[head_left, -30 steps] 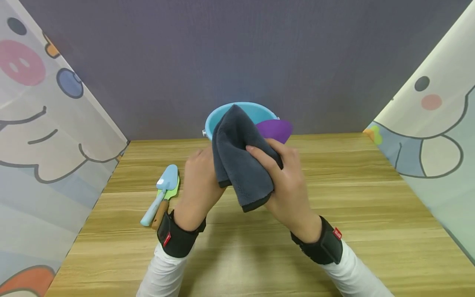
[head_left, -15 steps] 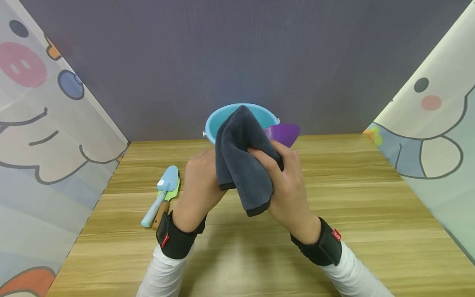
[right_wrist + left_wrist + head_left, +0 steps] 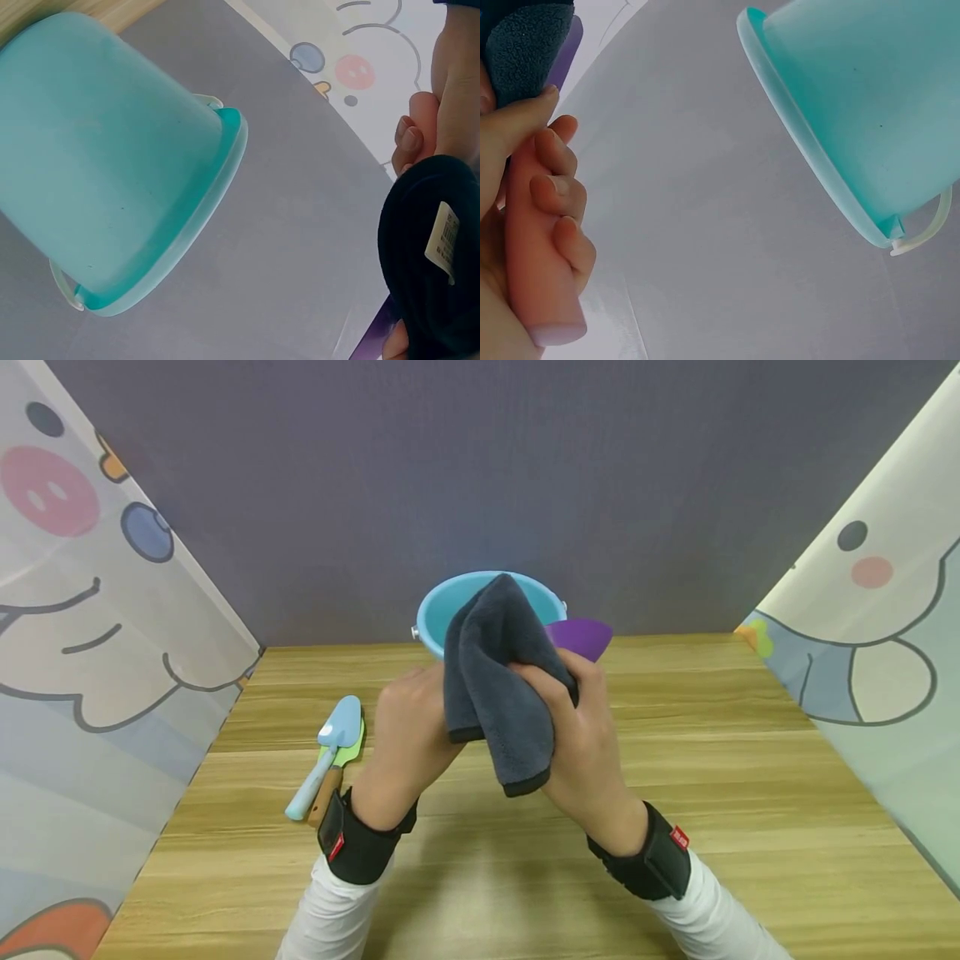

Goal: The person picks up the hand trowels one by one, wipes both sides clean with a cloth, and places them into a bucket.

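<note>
My left hand point(image 3: 408, 739) grips the pink handle point(image 3: 544, 247) of a hand trowel, its fingers curled round it. The trowel's purple blade point(image 3: 581, 637) sticks out beyond the far side of a dark grey towel point(image 3: 498, 693). With my right hand point(image 3: 588, 752) I hold that towel around the blade, thumb pressed on top of the cloth. Most of the blade is hidden under the folds. A small white label point(image 3: 444, 236) shows on the towel in the right wrist view. Both hands are close together above the table.
A light blue bucket point(image 3: 435, 618) with a white handle stands behind my hands, by the grey back wall. To the left, a blue trowel point(image 3: 341, 722) lies over a green one with a brown handle point(image 3: 325, 795) on the wooden table point(image 3: 750, 827). Cartoon-printed panels flank both sides.
The towel and the purple blade have shifted a little to the right, and the blade sticks out further right and lower. Both hands keep their hold.
</note>
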Available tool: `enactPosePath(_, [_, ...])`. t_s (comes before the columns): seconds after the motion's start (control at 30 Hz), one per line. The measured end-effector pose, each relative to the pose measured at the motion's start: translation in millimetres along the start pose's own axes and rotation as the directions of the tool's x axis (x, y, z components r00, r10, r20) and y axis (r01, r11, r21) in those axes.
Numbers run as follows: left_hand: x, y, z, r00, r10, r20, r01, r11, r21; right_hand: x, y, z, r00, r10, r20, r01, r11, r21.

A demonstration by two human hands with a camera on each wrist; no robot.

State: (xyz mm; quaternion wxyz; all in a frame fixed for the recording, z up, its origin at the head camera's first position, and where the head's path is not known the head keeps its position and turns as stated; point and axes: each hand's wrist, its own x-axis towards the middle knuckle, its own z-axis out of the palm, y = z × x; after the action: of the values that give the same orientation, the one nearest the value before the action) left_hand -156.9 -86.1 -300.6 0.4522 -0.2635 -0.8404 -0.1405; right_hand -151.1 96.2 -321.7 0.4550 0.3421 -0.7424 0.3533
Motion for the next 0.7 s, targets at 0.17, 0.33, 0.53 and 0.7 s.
enactPosePath(0.17, [1.1,0.2,1.0,1.0,0.017,-0.011,-0.017,1.0,0.007,0.0,0.5,-1.0,1.0,0.015,0.006,-0.015,1.0,0.004])
enactPosePath(0.33, [2.9,0.4,1.0,0.999,0.043,-0.028,-0.042,0.999,0.017,0.4,0.5,-2.4,0.999,0.049,0.009,-0.049,0.999,0.019])
enactPosePath(0.53, [4.2,0.9,2.1,0.997,0.069,-0.043,-0.068,0.997,0.027,-0.1,1.2,-3.5,0.996,0.089,0.017,-0.09,0.995,0.042])
enactPosePath(0.7, [4.3,1.1,3.1,0.996,0.07,-0.052,-0.069,0.997,0.024,-0.6,2.2,-3.5,0.994,0.105,0.019,-0.106,0.993,0.043])
